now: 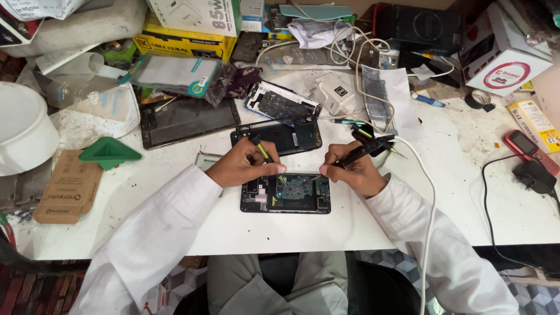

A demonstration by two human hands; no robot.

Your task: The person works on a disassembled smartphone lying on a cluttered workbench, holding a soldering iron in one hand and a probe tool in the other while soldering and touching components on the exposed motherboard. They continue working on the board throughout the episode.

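An opened phone [286,195] with its circuit board bare lies flat on the white worktable [373,224], right in front of me. My left hand [242,163] grips slim tweezers with a green-yellow handle [262,150], their tip down on the board. My right hand [353,169] holds a black soldering iron [364,150] whose white cable [429,198] runs off the table's near edge. Its tip points left onto the top edge of the board. Both tips meet near the board's middle.
A black phone panel [286,137] lies just behind my hands, a dark tablet [186,121] to its left, another opened phone [280,104] behind. A green triangular tool [108,153] and cardboard packet [67,186] sit left. Boxes, cables, a red keypad phone [522,146] and a black charger [534,175] crowd the back and right.
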